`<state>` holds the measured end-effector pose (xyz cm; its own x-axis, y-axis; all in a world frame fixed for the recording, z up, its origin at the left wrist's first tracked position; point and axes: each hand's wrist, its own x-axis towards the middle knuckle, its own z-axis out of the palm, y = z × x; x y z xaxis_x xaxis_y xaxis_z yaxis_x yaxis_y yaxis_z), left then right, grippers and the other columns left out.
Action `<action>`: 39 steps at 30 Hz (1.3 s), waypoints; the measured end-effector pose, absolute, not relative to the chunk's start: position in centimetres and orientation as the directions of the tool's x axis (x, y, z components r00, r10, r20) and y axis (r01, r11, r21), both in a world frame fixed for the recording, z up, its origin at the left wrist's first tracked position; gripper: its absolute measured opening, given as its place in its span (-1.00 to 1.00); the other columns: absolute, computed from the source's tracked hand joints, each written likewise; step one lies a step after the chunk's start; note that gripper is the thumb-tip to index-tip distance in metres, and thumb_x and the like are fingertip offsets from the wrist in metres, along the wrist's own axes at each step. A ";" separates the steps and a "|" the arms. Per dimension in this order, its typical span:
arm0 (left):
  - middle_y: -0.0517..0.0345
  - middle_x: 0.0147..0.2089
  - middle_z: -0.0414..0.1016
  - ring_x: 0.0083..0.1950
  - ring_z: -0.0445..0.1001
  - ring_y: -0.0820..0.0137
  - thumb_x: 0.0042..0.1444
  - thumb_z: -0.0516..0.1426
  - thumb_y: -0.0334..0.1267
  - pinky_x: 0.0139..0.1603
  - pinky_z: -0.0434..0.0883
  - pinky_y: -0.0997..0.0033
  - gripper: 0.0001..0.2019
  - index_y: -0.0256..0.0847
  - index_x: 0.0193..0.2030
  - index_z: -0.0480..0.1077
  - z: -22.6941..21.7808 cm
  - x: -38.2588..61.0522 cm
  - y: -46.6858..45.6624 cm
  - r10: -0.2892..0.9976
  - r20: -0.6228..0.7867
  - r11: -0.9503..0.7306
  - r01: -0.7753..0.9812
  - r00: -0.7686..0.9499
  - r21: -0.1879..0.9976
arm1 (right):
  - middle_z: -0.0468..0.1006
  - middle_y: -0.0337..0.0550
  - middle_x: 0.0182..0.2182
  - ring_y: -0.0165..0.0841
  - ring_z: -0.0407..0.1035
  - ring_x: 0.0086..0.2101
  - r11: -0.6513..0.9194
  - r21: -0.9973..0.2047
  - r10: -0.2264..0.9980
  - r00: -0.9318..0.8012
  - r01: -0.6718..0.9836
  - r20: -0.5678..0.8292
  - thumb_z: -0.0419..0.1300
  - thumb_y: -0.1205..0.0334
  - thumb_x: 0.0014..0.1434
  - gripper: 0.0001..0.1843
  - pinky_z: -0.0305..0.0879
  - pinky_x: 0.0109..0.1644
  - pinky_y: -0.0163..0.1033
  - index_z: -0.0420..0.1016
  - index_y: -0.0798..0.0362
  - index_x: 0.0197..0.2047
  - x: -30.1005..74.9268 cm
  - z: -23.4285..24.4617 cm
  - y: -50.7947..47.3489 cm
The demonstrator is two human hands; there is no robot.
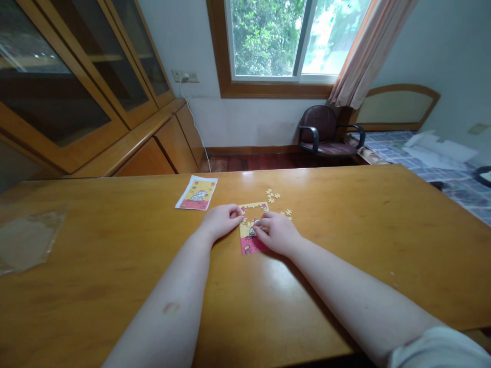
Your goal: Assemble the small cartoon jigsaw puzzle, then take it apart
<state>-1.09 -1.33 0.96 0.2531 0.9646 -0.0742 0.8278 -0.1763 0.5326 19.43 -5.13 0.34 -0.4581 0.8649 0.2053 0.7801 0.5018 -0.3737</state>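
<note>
A partly assembled jigsaw puzzle [248, 246], yellow above and pink below with a white cartoon figure, lies flat on the wooden table [245, 312]. Bare table shows through a gap in its upper half. At its left edge, the fingers of my left hand [221, 223] are bent together and touch the border. My right hand [282, 234] reaches over the right side, thumb and fingertips drawn close above the figure. Whatever is between those fingertips is too small to make out. Loose puzzle pieces [270, 195] lie beyond my right hand, with more pieces [288, 212] nearer to it.
A printed picture sheet [196, 193] with a similar design lies to the left of the puzzle. Farther left is a clear plastic bag [28, 240]. Past the table stand a glass-door cabinet [126, 115], an office chair [324, 130] and a bed [456, 191].
</note>
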 end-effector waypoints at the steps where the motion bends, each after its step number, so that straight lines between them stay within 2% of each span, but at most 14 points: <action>1: 0.25 -0.48 0.41 -0.44 0.34 0.41 0.04 0.08 0.02 -0.46 0.11 0.44 -0.72 -0.13 -0.34 0.46 1.0 -1.1 -1.4 0.964 -0.075 -0.178 0.829 0.254 0.530 | 0.52 -0.13 -0.32 -0.37 0.39 -0.32 0.495 -0.381 0.869 -0.450 0.781 0.206 0.05 0.10 0.25 -0.68 0.22 -0.20 -0.29 0.62 -0.02 -0.23 19.4 0.3 -5.1; 13: 0.24 -0.47 0.43 -0.44 0.33 0.41 -0.02 0.12 0.01 -0.48 0.10 0.44 -0.74 -0.12 -0.37 0.46 1.5 -0.7 -1.6 0.962 -0.099 -0.169 0.839 0.255 0.517 | 0.51 -0.12 -0.30 -0.36 0.39 -0.30 0.483 -0.367 0.875 -0.446 0.795 0.186 0.05 0.07 0.25 -0.67 0.22 -0.18 -0.28 0.61 -0.02 -0.19 19.3 0.3 -5.0; 28: 0.24 -0.48 0.43 -0.44 0.33 0.41 -0.04 0.13 0.00 -0.47 0.10 0.44 -0.75 -0.12 -0.39 0.45 1.4 -0.7 -1.6 0.963 -0.091 -0.178 0.849 0.255 0.498 | 0.50 -0.13 -0.28 -0.36 0.40 -0.25 0.450 -0.405 0.892 -0.420 0.796 0.166 0.04 0.07 0.27 -0.68 0.23 -0.14 -0.28 0.60 -0.02 -0.17 19.2 0.4 -4.9; 39: 0.27 -0.48 0.43 -0.44 0.34 0.42 -0.04 0.14 -0.02 -0.47 0.11 0.45 -0.78 -0.10 -0.40 0.44 1.2 -0.8 -1.5 0.961 -0.083 -0.192 0.854 0.264 0.484 | 0.48 -0.11 -0.28 -0.35 0.38 -0.26 0.485 -0.364 0.873 -0.465 0.795 0.148 0.05 0.07 0.26 -0.68 0.21 -0.11 -0.26 0.58 -0.01 -0.12 19.1 0.6 -4.9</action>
<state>-0.76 -1.49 1.18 0.2637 0.9610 -0.0834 0.8535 -0.1922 0.4844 19.11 -4.89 0.56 -0.4645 0.8731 0.1480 0.7954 0.4849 -0.3636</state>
